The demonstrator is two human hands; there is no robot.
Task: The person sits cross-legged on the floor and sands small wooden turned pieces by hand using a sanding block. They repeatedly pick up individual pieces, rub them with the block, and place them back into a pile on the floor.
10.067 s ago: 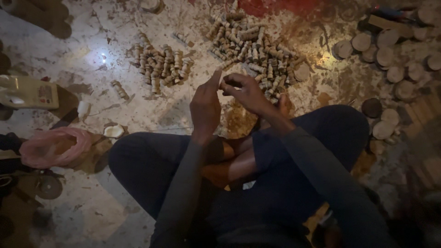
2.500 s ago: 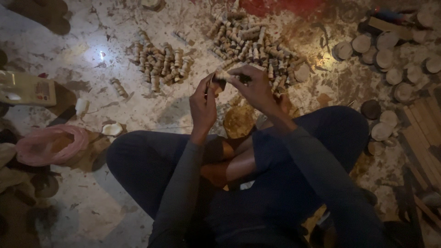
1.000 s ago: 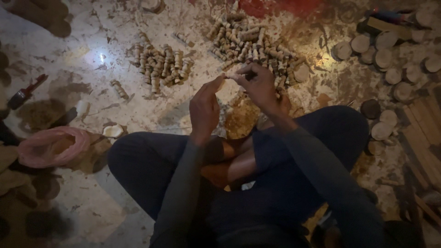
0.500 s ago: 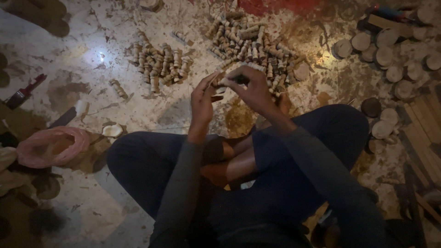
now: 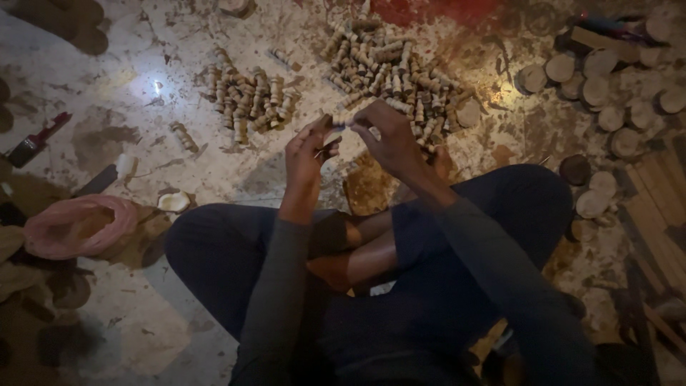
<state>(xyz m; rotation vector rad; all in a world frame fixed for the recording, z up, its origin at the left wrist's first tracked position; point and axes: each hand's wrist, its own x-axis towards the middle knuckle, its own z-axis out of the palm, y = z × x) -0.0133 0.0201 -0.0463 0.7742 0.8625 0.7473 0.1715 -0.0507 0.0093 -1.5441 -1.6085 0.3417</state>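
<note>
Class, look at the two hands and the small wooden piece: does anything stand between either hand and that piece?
Nothing visible does. The left hand and the right hand both touch the small wooden piece, held up above the floor in front of the larger pile of turned pieces.

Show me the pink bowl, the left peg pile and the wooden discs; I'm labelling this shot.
pink bowl (image 5: 50, 221), head view, its rim.
left peg pile (image 5: 246, 100), head view, pile's middle.
wooden discs (image 5: 597, 89), head view, one disc's face.

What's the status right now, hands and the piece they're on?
Left hand and right hand both pinching one small turned wooden piece, raised over the floor. Big pile of pieces just beyond. Nothing blocking.
</note>
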